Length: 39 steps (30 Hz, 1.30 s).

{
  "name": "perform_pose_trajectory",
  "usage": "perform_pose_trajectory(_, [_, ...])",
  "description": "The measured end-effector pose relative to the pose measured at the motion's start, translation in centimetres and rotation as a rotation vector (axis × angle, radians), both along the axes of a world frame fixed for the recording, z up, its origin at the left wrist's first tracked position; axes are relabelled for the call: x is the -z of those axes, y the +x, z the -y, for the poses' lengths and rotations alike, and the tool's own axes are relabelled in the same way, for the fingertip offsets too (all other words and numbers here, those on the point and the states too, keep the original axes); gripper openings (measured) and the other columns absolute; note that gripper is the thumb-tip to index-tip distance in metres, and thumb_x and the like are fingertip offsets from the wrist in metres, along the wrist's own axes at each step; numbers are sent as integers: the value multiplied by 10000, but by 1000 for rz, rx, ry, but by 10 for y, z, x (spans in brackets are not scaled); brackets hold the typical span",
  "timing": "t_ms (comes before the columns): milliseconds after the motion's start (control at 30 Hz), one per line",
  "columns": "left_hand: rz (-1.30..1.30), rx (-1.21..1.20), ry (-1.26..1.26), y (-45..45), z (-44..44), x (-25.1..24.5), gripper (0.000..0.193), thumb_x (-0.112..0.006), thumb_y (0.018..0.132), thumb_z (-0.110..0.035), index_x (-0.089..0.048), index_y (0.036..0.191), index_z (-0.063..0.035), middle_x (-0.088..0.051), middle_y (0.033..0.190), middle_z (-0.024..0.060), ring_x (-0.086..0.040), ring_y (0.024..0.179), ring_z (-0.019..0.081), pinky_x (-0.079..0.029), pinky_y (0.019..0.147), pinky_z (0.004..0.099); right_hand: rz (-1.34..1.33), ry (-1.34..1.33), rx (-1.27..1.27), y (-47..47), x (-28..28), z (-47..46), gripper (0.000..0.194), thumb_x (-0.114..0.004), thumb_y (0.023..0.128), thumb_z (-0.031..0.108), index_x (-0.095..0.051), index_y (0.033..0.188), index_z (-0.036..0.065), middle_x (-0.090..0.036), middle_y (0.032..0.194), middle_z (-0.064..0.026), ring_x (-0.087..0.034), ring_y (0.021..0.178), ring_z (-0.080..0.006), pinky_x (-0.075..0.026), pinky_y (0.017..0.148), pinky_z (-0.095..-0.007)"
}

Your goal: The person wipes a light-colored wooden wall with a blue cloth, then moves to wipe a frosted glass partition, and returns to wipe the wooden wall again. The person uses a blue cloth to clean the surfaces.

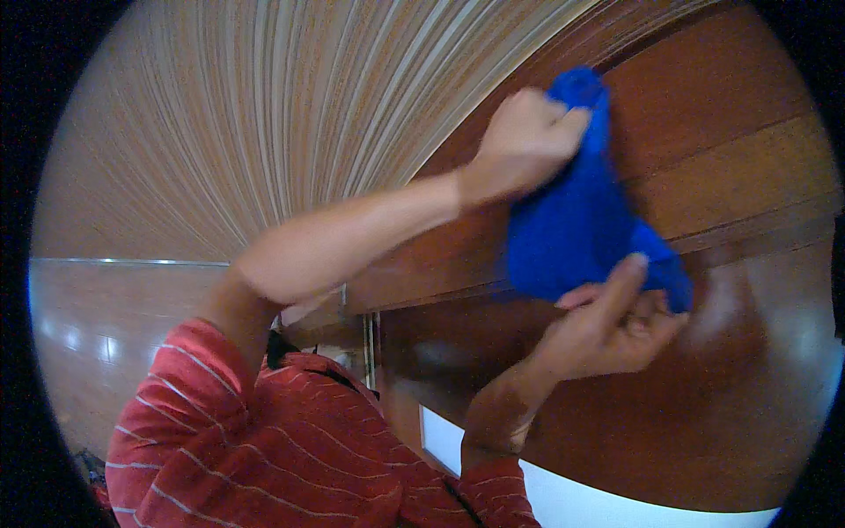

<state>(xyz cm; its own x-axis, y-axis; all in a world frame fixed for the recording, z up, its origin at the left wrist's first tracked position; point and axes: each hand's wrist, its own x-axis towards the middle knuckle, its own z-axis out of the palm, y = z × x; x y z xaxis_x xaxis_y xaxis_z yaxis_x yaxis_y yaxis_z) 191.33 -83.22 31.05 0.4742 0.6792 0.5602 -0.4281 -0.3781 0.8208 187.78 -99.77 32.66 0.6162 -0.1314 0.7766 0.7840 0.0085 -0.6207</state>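
Note:
A blue cloth [568,231] hangs stretched between my two hands, in front of brown wood panelling. My left hand [528,142] is closed in a fist on its upper part, and a bunched end sticks out beyond the fingers. Lower down, my right hand [614,323] holds the cloth's lower edge near a corner, with the thumb raised over the fabric. Motion blur softens both hands, so the exact grip of the right fingers is hard to see. Whether the cloth is a garment cannot be told.
Striped, wall-like material [264,99] fills the upper left. Brown wood panels [719,152] with seams stand behind the cloth, and a glossy brown surface [660,429] spans the lower right. A white surface [594,498] borders it at the bottom. Small dark and red items lie at the lower left rim.

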Motion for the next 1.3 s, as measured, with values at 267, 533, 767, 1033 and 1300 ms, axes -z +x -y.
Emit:
perform_pose_trajectory(267, [-64, 78, -30, -1, 0, 109, 442, -569, 915, -310, -629, 675, 56, -582, 623, 261, -582, 521, 359, -459, 550, 472, -265, 16, 135, -17, 90, 12, 438, -755, 911, 149, -421, 1126, -35, -533, 555, -55, -465, 445, -110, -383, 409, -272])
perform_pose_trajectory(533, [-128, 79, -99, 3, 26, 178, 476, -603, 934, -317, -603, 665, 76, -524, 618, 281, -535, 535, 407, -432, 578, 521, -216, 24, 96, -28, 176, 12, 401, -720, 926, 133, -392, 1075, -43, -589, 561, -122, -542, 458, -165, -445, 447, -312])
perform_pose_trajectory(767, [-103, 69, -156, 37, 4, 103, 509, -592, 912, -373, -627, 680, 80, -560, 659, 304, -577, 557, 420, -448, 600, 539, -205, 22, -92, -4, 172, -37, 303, -696, 940, 37, -401, 1002, 7, -580, 607, -112, -561, 504, -155, -471, 484, -295])
perform_pose_trajectory(1033, [-358, 16, -474, -9, 32, 226, 466, -564, 931, -355, -694, 764, 60, -654, 688, 247, -636, 593, 331, -497, 613, 467, -300, -42, -210, 41, 183, -52, 228, -649, 983, 61, -425, 958, 29, -572, 687, -86, -519, 521, -121, -456, 474, -255])
perform_pose_trajectory(1300, [174, -9, -681, -37, 65, 155, 396, -557, 1005, -264, -628, 702, -18, -599, 635, 36, -519, 572, 125, -385, 508, 327, -57, -34, -34, 89, 104, -76, 224, -645, 996, 142, -478, 958, -2, -560, 727, -105, -529, 613, -167, -468, 558, -313])
